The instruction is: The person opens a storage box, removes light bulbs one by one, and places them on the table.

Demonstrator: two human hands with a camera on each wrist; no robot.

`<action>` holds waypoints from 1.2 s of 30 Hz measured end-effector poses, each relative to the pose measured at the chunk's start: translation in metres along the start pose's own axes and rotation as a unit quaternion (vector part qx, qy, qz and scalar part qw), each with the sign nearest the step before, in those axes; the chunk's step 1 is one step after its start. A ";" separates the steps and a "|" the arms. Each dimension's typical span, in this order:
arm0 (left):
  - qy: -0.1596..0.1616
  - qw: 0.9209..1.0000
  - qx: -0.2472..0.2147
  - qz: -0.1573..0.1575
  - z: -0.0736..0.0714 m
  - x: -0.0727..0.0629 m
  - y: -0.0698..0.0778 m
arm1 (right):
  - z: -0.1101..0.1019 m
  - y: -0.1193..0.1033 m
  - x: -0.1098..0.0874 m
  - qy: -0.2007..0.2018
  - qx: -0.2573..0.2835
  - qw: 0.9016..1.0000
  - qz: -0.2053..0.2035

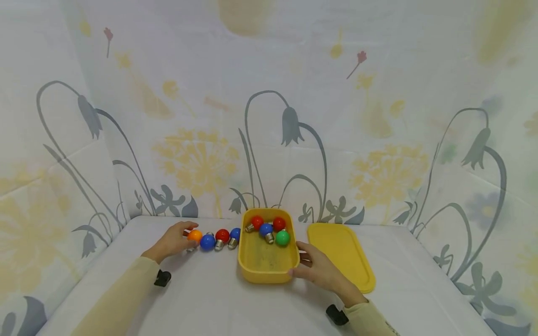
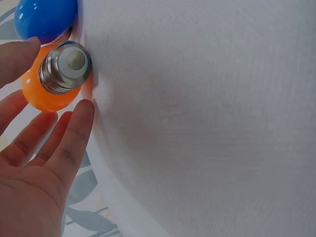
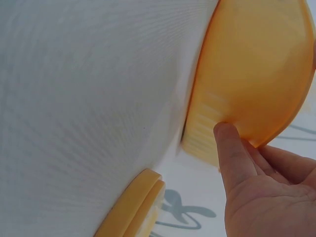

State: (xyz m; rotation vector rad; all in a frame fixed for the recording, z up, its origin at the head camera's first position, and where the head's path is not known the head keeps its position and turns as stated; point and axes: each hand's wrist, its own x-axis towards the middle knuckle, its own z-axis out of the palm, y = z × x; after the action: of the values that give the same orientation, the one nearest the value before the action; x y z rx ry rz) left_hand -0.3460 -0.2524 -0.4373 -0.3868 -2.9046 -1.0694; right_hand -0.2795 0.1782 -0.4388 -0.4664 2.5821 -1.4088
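My left hand point(image 1: 174, 240) is at the left end of a row of bulbs. Its thumb and spread fingers lie around an orange light bulb point(image 2: 37, 94), whose metal base point(image 2: 65, 66) faces the wrist camera; whether they press on it is unclear. Beside it lie a blue bulb point(image 1: 208, 242), a red bulb point(image 1: 222, 235) and another blue bulb point(image 1: 235, 234). A yellow box point(image 1: 266, 277) holds two red bulbs, a blue bulb point(image 1: 266, 229) and a green bulb point(image 1: 283, 238). Against its right side rests my right hand point(image 1: 321, 270), thumb near the front corner.
A yellow lid point(image 1: 342, 252) lies flat on the white tablecloth point(image 1: 218, 303), right of the box and partly behind the right hand. A flower-printed cloth point(image 1: 269, 154) hangs at the table's back and sides. Dark straps point(image 1: 163, 278) show at both wrists.
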 end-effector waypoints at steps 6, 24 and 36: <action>0.002 1.000 -0.001 -0.006 0.000 0.000 0.001 | 0.000 0.001 -0.001 -0.002 -0.004 1.000 0.005; 0.000 1.000 0.008 -0.012 -0.002 -0.003 0.000 | 0.001 0.002 -0.002 -0.005 0.004 1.000 0.001; 0.020 0.999 0.042 0.029 -0.015 -0.005 0.010 | 0.000 0.001 -0.002 -0.002 0.011 1.000 -0.009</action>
State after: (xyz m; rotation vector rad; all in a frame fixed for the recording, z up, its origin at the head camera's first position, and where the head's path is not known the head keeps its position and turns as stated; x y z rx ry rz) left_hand -0.3400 -0.2551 -0.4201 -0.4374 -2.8729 -0.9332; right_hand -0.2782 0.1792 -0.4395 -0.4900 2.5634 -1.4383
